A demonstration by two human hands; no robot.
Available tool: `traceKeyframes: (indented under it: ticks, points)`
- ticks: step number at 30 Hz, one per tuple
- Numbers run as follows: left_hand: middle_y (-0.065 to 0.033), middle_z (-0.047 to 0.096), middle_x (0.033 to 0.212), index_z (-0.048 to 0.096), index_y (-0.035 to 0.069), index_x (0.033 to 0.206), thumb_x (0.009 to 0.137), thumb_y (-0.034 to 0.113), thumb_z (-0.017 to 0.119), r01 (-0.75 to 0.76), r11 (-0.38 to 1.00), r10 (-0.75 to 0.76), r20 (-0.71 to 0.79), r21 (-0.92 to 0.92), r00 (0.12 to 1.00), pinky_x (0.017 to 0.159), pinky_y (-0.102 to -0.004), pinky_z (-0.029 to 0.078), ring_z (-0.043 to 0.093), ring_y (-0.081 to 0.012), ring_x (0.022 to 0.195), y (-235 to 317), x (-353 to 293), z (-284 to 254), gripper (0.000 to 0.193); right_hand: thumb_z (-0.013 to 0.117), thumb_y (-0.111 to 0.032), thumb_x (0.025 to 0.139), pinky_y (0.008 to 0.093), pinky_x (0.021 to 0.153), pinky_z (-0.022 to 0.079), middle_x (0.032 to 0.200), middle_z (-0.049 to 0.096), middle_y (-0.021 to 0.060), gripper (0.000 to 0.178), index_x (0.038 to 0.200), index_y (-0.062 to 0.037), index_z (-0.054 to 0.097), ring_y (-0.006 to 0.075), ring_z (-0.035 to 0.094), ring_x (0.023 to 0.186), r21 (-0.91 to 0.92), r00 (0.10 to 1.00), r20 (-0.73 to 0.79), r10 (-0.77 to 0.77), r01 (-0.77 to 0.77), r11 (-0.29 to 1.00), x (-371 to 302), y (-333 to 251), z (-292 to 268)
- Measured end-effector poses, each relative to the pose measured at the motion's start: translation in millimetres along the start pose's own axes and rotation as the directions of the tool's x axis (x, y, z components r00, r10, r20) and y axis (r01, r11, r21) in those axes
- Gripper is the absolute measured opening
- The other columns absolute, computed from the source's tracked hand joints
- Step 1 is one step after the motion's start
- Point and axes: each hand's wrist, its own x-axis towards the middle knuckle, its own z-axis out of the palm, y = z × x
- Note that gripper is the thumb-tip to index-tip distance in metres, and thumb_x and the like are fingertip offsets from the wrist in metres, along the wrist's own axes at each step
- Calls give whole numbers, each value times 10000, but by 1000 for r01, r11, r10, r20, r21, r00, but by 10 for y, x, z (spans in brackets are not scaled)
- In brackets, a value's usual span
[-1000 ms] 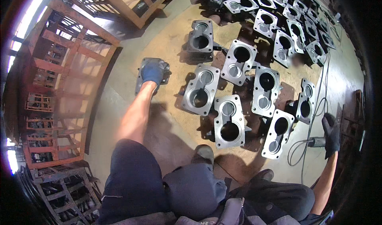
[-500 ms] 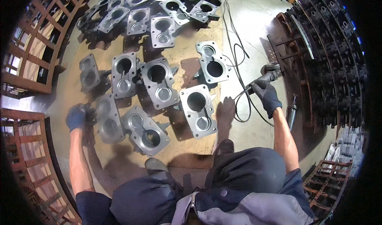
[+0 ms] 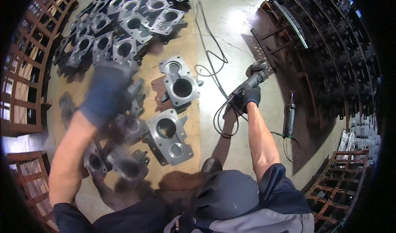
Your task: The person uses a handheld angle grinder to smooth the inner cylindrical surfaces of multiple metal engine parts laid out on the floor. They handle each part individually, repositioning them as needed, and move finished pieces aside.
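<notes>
My right hand (image 3: 251,97), in a dark glove, is closed around the body of an angle grinder (image 3: 248,83) on the floor at the right. The grinder's disc end points away from me. My left hand (image 3: 105,95), in a blue glove, is raised over the left-hand metal castings. Motion smears its fingers, so I cannot tell whether it holds anything. Below it, several grey castings, one a blurred casting (image 3: 128,165), lie on the cardboard. To its right are a casting with two round openings (image 3: 192,82) and a nearer casting (image 3: 157,139).
Many similar castings (image 3: 134,23) stand packed together at the far left. Black cords (image 3: 211,74) loop over the concrete. A slim handheld power tool (image 3: 290,119) lies right of my right arm. Dark parts (image 3: 346,64) are stacked at the right; rusty crates (image 3: 22,97) line the left.
My left hand has swung up and inward from beside the nearest castings, toward the far group. My right hand keeps its grip on the grinder. The whole view has shifted toward the right.
</notes>
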Motion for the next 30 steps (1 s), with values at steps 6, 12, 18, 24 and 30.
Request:
traceKeyframes:
  ticks: [6, 12, 18, 24, 30]
  points:
    - [-166, 612, 700, 617, 58, 862, 822, 235, 720, -151, 968, 183, 151, -198, 971, 688, -495, 497, 625, -387, 698, 776, 482, 784, 209, 844, -459, 674, 469, 839, 561, 1087, 725, 268, 742, 1155, 81, 677, 382, 721, 986, 64, 980, -181, 86, -75, 995, 824, 153, 367]
    - [-174, 665, 745, 690, 68, 958, 872, 269, 693, 33, 906, 42, 168, -422, 985, 687, -487, 513, 658, -376, 726, 1409, 585, 1272, 219, 895, -376, 650, 405, 700, 552, 918, 727, 173, 615, 1020, 85, 727, 274, 654, 731, 261, 976, -48, 211, -192, 946, 1222, 286, 330]
    - [-186, 677, 755, 694, 63, 1008, 885, 297, 685, 119, 658, -45, 120, -744, 992, 681, -492, 530, 677, -393, 722, 2204, 428, 1654, 264, 842, -236, 737, 407, 584, 522, 833, 680, 101, 437, 1078, 4, 712, 233, 615, 624, 385, 979, 201, -37, -45, 922, 994, 814, -289]
    - [-248, 704, 861, 598, 1, 1283, 854, 319, 734, 415, 301, -153, 386, -859, 910, 753, -503, 544, 694, -430, 829, 3100, 384, 1810, 550, 826, -180, 668, 361, 806, 535, 1059, 685, 81, 601, 1214, -13, 641, 217, 645, 905, -92, 871, 169, -462, 481, 872, 452, 432, -1729]
    - [-325, 646, 1182, 330, -8, 1524, 833, 392, 792, 502, -61, -75, 505, -863, 860, 939, -449, 523, 664, -424, 1077, 3768, 477, 1921, 922, 744, -143, 712, 314, 820, 523, 1051, 689, 57, 552, 1233, -10, 619, 187, 638, 916, 141, 803, 177, -569, 552, 822, -970, -533, -1770]
